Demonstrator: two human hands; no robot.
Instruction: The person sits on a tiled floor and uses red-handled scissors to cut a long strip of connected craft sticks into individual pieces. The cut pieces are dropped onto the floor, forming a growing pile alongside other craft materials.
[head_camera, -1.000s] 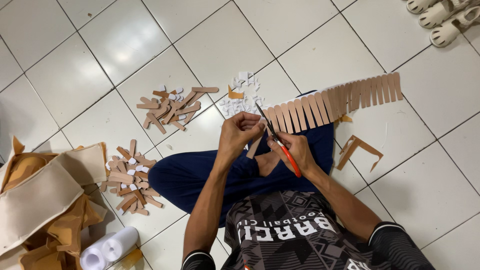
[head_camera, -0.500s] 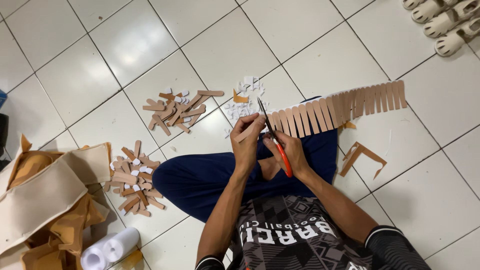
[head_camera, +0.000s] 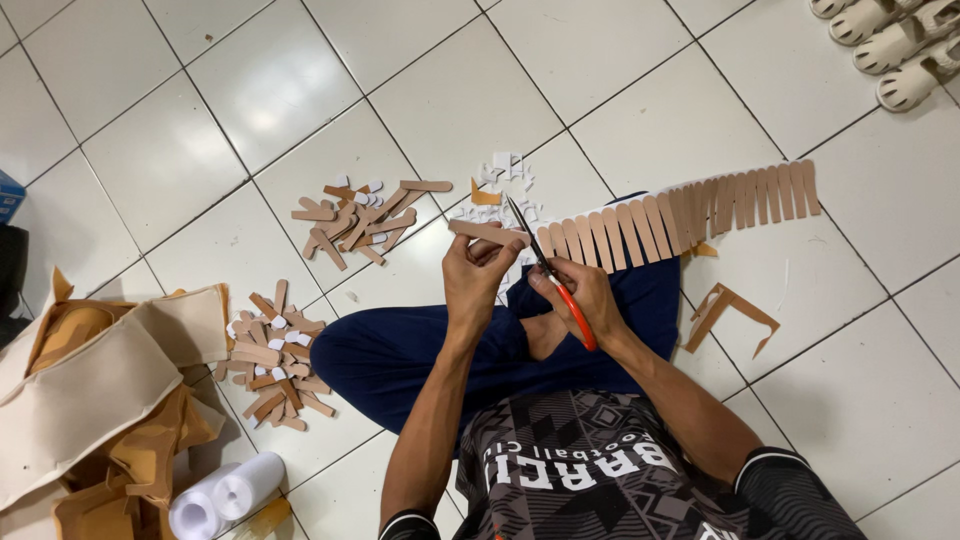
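Note:
I sit cross-legged on a white tiled floor. My left hand (head_camera: 480, 275) pinches a single tan strip (head_camera: 478, 230) by its end. My right hand (head_camera: 585, 300) grips red-handled scissors (head_camera: 550, 275), whose blades point up at the left end of a long tan band (head_camera: 690, 215) cut into a comb of strips. That band lies over my right knee and runs out to the right across the tiles.
Two heaps of cut tan strips lie on the floor: one ahead (head_camera: 360, 220), one at my left (head_camera: 275, 355). White paper scraps (head_camera: 500, 175), a tan offcut (head_camera: 725, 310), beige and tan fabric (head_camera: 90, 400), white rolls (head_camera: 225, 495), pale sandals (head_camera: 895, 45).
The left hand now holds one strip apart from the band's end. The scissors have lifted slightly and the view has shifted a little.

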